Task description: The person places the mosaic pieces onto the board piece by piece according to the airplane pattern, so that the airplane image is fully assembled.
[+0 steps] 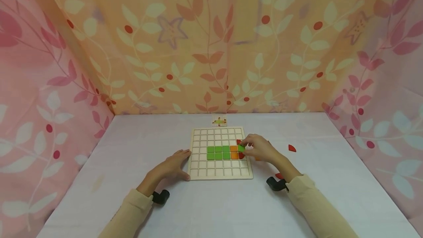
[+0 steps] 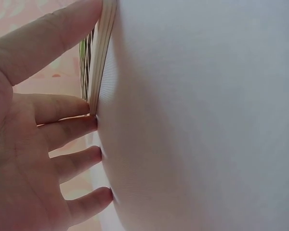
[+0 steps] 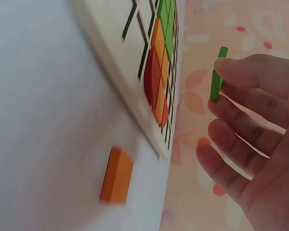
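A wooden grid board (image 1: 199,172) lies on the white table. My left hand (image 1: 172,163) rests at its left side, thumb by the near corner; in the left wrist view the spread fingers (image 2: 67,130) reach along its edge. Between thumb and fingertips my right hand (image 1: 262,148) pinches a thin green tile (image 3: 217,77), raised above the board's right part. Two rows of green tiles (image 1: 218,152) fill the middle cells, with orange tiles (image 1: 234,155) to their right. Beyond those sit red quarter-round pieces (image 3: 151,82), partly covered by the right hand in the head view.
A loose orange tile (image 3: 116,175) lies on the table off the board's right edge. Red quarter-round pieces (image 1: 292,148) lie farther right, one (image 1: 279,176) beside the right forearm. A small pattern card (image 1: 219,121) is behind the board. Floral curtains (image 1: 211,47) enclose the table.
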The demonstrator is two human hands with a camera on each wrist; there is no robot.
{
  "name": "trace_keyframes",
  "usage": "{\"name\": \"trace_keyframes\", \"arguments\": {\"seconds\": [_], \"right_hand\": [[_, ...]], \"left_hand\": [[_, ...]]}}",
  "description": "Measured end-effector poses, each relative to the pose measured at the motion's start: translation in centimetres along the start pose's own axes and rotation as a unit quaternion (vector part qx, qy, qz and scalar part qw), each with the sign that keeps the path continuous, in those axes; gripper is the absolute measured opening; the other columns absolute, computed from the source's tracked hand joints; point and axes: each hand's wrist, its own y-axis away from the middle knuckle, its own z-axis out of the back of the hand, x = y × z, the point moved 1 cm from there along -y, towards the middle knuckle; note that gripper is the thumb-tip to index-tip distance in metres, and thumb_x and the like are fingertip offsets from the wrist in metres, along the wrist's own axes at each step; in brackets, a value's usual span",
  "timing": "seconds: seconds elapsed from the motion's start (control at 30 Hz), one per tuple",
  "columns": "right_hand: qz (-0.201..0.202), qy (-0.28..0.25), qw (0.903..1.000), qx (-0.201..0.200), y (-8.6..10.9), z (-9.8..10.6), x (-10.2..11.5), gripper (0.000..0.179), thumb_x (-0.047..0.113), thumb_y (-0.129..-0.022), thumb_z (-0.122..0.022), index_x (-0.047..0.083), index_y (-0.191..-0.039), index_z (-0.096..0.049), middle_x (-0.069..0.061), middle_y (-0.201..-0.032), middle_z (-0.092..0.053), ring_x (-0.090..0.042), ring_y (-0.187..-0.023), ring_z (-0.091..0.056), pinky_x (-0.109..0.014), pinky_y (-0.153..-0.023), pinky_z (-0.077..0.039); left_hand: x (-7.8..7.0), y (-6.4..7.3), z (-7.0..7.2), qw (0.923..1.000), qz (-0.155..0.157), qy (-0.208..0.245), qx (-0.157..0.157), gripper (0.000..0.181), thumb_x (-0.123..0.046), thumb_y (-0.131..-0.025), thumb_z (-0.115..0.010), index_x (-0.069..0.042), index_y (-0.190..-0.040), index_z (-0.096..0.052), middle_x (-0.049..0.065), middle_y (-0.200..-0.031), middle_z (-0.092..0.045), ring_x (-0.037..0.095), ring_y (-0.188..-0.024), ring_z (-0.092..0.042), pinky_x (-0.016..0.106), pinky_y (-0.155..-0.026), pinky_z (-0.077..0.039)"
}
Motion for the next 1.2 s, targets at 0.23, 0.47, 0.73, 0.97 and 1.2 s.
{"name": "trace_keyframes", "arguments": {"seconds": [0.23, 0.47, 0.73, 0.97, 1.2], "right_hand": [[0.018, 0.0, 0.9997, 0.016, -2.2, -1.5, 1.9, 0.025, 0.012, -0.084, -0.073, 0.006, -0.108, -0.073, -0.002, -0.095, -0.066, -0.018, -0.089, -0.059, -0.034, -0.081, -0.051], [0.044, 0.013, 0.9983, 0.038, -4.1, -3.3, 3.3, 0.024, 0.013, -0.083, -0.073, 0.008, -0.106, -0.074, -0.001, -0.096, -0.068, -0.014, -0.087, -0.058, -0.028, -0.078, -0.05], [0.076, 0.035, 0.9951, 0.053, -5.7, -4.8, 4.9, 0.023, 0.013, -0.083, -0.072, 0.009, -0.105, -0.075, -0.002, -0.096, -0.068, -0.015, -0.087, -0.059, -0.026, -0.074, -0.048], [0.082, 0.061, 0.9929, 0.062, -6.8, -5.8, 6.2, 0.022, 0.015, -0.083, -0.074, 0.009, -0.105, -0.076, -0.001, -0.094, -0.067, -0.015, -0.089, -0.059, -0.029, -0.079, -0.05], [0.089, 0.079, 0.9899, 0.077, -7.6, -6.8, 6.9, 0.024, 0.016, -0.082, -0.076, 0.008, -0.105, -0.076, -0.003, -0.098, -0.07, -0.016, -0.091, -0.06, -0.032, -0.085, -0.05]], "left_hand": [[0.1, -0.1, -0.2, 1.0, -0.002, -0.007, -0.003, 0.095, -0.026, -0.071, -0.086, -0.004, -0.15, -0.036, 0.013, -0.158, -0.032, 0.037, -0.15, -0.02, 0.058, -0.118, -0.022], [0.1, -0.3, -0.3, 1.0, 0.001, -0.006, 0.006, 0.096, -0.028, -0.071, -0.086, -0.004, -0.15, -0.035, 0.013, -0.159, -0.032, 0.037, -0.15, -0.02, 0.058, -0.118, -0.021], [0.1, -0.3, -0.1, 0.9999, 0.001, -0.009, 0.007, 0.097, -0.027, -0.071, -0.086, -0.004, -0.15, -0.035, 0.014, -0.159, -0.032, 0.037, -0.149, -0.02, 0.059, -0.118, -0.022], [0.0, -0.3, 0.2, 0.9999, 0.002, -0.008, 0.01, 0.095, -0.028, -0.073, -0.085, -0.004, -0.15, -0.034, 0.013, -0.159, -0.03, 0.037, -0.15, -0.02, 0.058, -0.118, -0.022], [0.0, -0.4, -0.1, 0.9999, 0.002, -0.009, 0.012, 0.095, -0.028, -0.073, -0.085, -0.004, -0.15, -0.035, 0.013, -0.159, -0.031, 0.037, -0.15, -0.021, 0.058, -0.118, -0.023]]}}
